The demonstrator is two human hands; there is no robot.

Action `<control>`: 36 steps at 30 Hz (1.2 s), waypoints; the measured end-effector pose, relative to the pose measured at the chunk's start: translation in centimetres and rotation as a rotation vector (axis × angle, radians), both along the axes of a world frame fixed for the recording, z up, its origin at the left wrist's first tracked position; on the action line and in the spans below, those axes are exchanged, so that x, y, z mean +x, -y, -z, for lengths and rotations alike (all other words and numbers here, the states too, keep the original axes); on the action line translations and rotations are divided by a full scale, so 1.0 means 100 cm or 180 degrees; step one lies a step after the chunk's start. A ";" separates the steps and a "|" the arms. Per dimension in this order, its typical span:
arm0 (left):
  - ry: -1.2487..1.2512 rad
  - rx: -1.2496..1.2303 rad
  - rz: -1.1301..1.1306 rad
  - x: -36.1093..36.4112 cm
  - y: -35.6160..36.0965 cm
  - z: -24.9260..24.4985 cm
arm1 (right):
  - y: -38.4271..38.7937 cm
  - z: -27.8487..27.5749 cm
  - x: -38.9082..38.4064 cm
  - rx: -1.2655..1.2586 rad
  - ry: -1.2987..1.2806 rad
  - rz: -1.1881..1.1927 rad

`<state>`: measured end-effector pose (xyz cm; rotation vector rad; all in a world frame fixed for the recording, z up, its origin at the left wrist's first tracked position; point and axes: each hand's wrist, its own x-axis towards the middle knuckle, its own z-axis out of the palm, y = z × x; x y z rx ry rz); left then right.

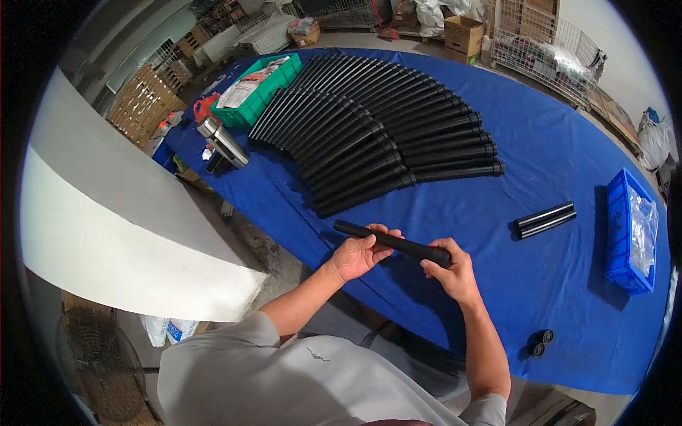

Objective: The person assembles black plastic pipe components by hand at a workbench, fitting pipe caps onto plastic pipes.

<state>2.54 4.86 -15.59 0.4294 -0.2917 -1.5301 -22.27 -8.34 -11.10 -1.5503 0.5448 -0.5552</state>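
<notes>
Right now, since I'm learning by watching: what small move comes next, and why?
Probably set the black tube, gripped by the left hand and right hand, beside the two loose tubes: it is held above the blue table, and that pair lies nearest.

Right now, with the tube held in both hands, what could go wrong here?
The black tube, gripped by the left hand and right hand, is near the blue table edge; a slip might drop it to the floor. The small black caps sit close to the near edge and could roll off. The two loose tubes lie unblocked and might roll.
</notes>
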 end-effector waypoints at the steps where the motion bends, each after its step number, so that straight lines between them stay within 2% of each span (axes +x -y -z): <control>1: -0.0045 0.0036 0.0022 0.000 0.000 0.003 | 0.002 0.001 0.000 -0.0610 0.0066 0.0076; 3: -0.0012 -0.0069 0.0002 -0.002 0.000 0.004 | 0.006 0.003 0.001 -0.1839 0.0162 0.0222; 6: 0.0113 -0.0133 0.0011 -0.004 0.000 -0.001 | 0.001 -0.005 0.000 0.0001 0.0025 -0.0005; 9: 0.0158 -0.0135 -0.0013 -0.004 0.000 -0.001 | 0.001 0.004 0.002 0.0255 0.0135 0.0050; 12: 0.0053 -0.0126 -0.0055 -0.005 0.001 -0.002 | 0.002 0.010 0.003 -0.0945 0.0170 0.0189; 15: 0.0081 -0.0150 -0.0073 -0.005 0.000 -0.001 | 0.001 0.003 0.002 -0.0505 0.0115 0.0116; 24: 0.0177 -0.0190 -0.0097 -0.007 0.001 -0.003 | 0.000 0.008 0.003 -0.0545 0.0106 0.0192; 27: 0.0096 -0.0045 -0.0059 -0.006 0.000 -0.005 | 0.002 0.005 0.002 -0.1409 0.0142 0.0309; 30: 0.0076 0.0044 0.0006 -0.003 0.000 -0.002 | 0.000 -0.001 0.003 -0.1804 0.0340 0.0392; 33: 0.0073 -0.0057 -0.0035 -0.004 0.000 -0.001 | 0.001 0.006 0.001 -0.0320 -0.0116 0.0069; 36: 0.0120 -0.0101 0.0000 -0.005 0.002 -0.003 | 0.003 0.003 0.001 -0.0057 -0.0126 0.0008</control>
